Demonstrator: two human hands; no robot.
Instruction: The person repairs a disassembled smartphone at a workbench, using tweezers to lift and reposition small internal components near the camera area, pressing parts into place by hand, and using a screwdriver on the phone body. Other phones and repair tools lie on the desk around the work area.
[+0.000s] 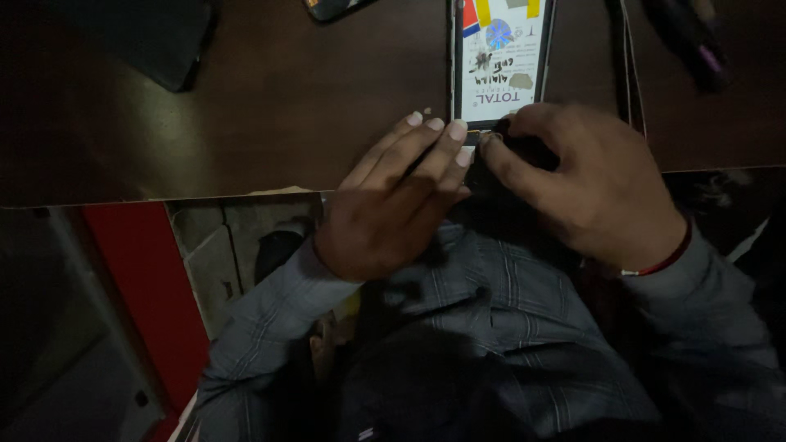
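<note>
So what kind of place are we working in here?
Probably a dim desk or small repair bench: a dark wooden tabletop, a smartphone lying flat with its screen lit, and both hands working at its near end.

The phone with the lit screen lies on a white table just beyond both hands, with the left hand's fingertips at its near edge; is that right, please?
Not quite: the table is dark brown, not white, as the head view shows. The rest holds: the phone with the lit screen lies just beyond both hands, and the left hand has its fingertips at the near edge, beside the right hand.

Dim, murky view; only the phone screen [500,61] glows.
</note>
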